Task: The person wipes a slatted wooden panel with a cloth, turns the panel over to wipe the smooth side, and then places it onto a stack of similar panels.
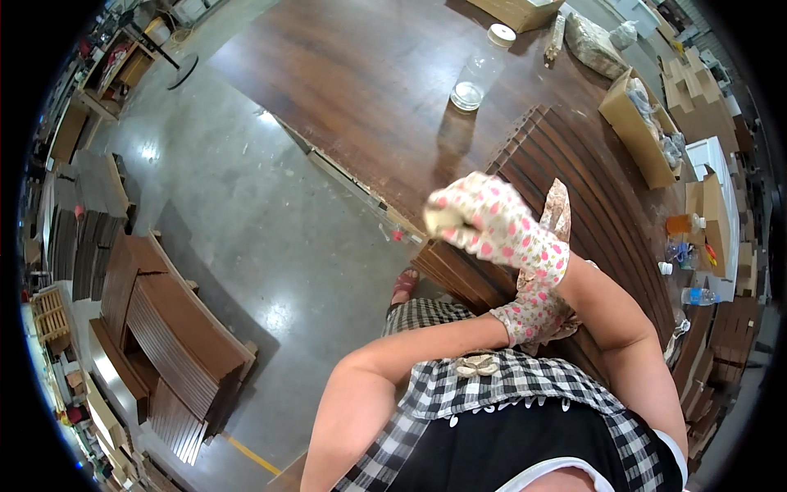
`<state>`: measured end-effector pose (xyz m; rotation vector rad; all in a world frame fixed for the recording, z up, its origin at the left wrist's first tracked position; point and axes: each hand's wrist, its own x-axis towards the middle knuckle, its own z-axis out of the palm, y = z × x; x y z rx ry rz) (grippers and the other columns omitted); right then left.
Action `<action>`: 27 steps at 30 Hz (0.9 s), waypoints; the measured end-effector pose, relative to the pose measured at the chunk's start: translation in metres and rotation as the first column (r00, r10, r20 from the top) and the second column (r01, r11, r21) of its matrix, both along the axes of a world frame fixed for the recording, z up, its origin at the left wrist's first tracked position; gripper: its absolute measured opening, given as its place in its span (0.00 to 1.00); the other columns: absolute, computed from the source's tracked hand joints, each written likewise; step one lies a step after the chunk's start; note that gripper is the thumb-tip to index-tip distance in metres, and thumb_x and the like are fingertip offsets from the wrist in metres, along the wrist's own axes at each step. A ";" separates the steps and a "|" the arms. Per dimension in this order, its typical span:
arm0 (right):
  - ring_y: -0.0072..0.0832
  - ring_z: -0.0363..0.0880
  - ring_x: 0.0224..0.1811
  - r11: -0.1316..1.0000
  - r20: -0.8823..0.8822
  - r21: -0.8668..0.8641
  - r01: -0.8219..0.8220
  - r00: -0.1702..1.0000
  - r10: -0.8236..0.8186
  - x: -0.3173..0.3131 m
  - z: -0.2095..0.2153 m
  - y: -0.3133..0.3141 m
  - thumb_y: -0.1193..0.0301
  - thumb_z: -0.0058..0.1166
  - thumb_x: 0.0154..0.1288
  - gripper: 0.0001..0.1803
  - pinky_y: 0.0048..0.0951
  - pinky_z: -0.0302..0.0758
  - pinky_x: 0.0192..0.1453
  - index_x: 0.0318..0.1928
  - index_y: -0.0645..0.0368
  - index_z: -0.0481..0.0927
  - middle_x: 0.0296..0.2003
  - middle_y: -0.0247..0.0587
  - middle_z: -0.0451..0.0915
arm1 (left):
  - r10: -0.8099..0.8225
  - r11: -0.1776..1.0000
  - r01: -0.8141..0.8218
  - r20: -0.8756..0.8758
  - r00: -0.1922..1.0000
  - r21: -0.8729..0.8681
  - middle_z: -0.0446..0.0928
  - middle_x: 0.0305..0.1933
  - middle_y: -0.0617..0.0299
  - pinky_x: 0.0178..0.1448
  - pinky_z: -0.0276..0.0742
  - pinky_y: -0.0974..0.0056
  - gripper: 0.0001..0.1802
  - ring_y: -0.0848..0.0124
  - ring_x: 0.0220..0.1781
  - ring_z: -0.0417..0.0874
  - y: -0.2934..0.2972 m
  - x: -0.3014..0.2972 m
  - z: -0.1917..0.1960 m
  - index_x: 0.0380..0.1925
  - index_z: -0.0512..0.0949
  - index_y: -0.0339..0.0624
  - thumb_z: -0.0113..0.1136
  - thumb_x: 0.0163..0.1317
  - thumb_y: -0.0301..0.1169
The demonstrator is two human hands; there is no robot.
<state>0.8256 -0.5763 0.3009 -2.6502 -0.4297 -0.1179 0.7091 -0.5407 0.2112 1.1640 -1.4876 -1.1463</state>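
My right hand (496, 220), in a white glove with pink flowers, is raised above the near edge of a stack of brown boards (586, 176). Its fingers curl closed, and a pale beige patch shows at their tips, too blurred to tell as a held thing or worn glove. Under the right wrist crosses my left hand (537, 318), gloved alike, close to my body at the boards' near end; its fingers are hidden. A patterned beige-pink cloth (557, 203) lies on the boards, partly behind the right hand.
A clear jar (469, 92) with a white lid stands on the brown tabletop (344, 74). To the right are a cardboard box (639, 131) with plastic bags and a water bottle (699, 296). A stack of brown panels (176, 320) stands on the floor at left.
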 end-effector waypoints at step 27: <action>0.49 0.80 0.47 0.211 0.248 0.378 0.901 0.122 -0.961 -0.083 -0.062 -0.288 0.59 0.47 0.71 0.18 0.42 0.75 0.50 0.51 0.60 0.71 0.42 0.57 0.80 | 0.273 0.962 -0.135 0.812 0.515 -0.238 0.54 0.74 0.51 0.73 0.46 0.40 0.34 0.46 0.75 0.51 -0.036 0.108 0.048 0.66 0.64 0.55 0.58 0.57 0.42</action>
